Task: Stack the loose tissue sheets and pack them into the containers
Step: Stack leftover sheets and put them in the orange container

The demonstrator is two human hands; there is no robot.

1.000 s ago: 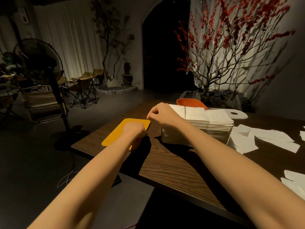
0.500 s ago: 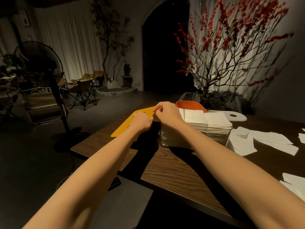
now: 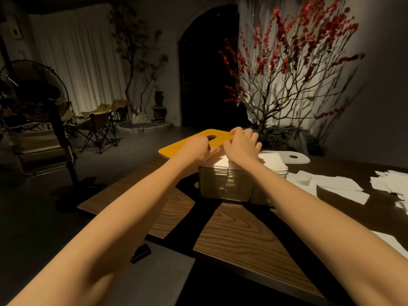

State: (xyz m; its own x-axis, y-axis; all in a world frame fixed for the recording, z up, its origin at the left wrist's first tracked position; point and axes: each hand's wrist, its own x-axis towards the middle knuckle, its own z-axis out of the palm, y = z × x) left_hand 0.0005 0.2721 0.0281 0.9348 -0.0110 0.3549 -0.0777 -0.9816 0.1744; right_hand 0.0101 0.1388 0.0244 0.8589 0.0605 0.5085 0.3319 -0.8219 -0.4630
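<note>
Your left hand (image 3: 197, 149) gripped the yellow lid (image 3: 189, 142), which hung tilted just above the clear container (image 3: 223, 186) with its oval hole just beyond your knuckles. Your right hand (image 3: 242, 145) pinched the lid's far edge, fingers curled over it. Below both palms sat stacked tissues (image 3: 272, 161), heaped above the rim. Loose tissue sheets (image 3: 337, 187) lay to the right of your right forearm. An overfull stack could buckle, snagging the lid and preventing it from seating.
</note>
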